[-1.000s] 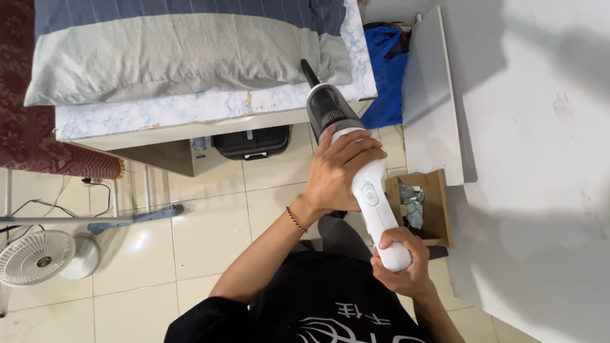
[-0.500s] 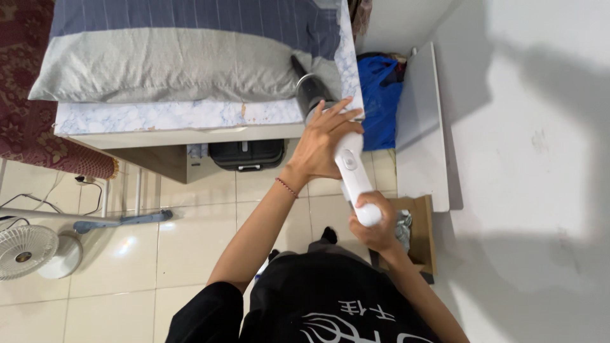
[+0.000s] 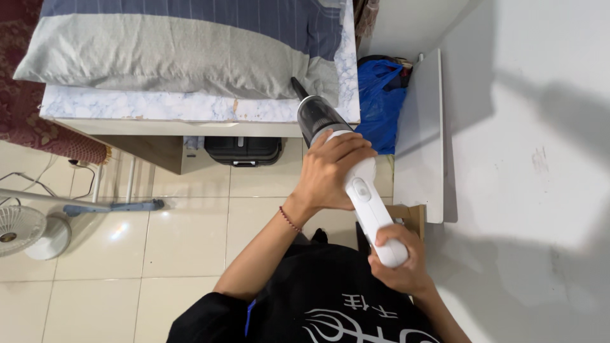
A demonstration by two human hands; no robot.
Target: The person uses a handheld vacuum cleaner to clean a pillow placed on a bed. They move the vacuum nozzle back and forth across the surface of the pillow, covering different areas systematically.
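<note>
Handheld vacuum (image 3: 356, 178): a white body with a dark, see-through dust cup and a thin black nozzle, slanting from lower right of centre up toward the upper middle of the frame; the nozzle tip is pointing at the edge of the pillow.
Left hand (image 3: 330, 168): wrapping over the vacuum's upper body just behind the dust cup, fingers curling around it; a thin beaded bracelet is sitting on the wrist.
Right hand (image 3: 397, 267): closing tightly around the rounded rear end of the vacuum's handle, at lower right of centre.
Pillow (image 3: 178, 57): grey with a blue striped band, lying across the upper left of the frame on the marbled surface.
Marbled surface (image 3: 159, 108): white with blue veining, running under the pillow; the dust cup is overlapping its right front corner.
Black case (image 3: 244, 150): sitting on the tiled floor beneath that surface.
Blue bag (image 3: 381, 95): crumpled in the upper middle right, between the marbled surface and a white board.
White board (image 3: 422, 140): leaning along the wall at the right.
Fan (image 3: 22, 232): white, standing on the floor at the left edge.
Person: wearing a black shirt with white print, filling the bottom centre.
</note>
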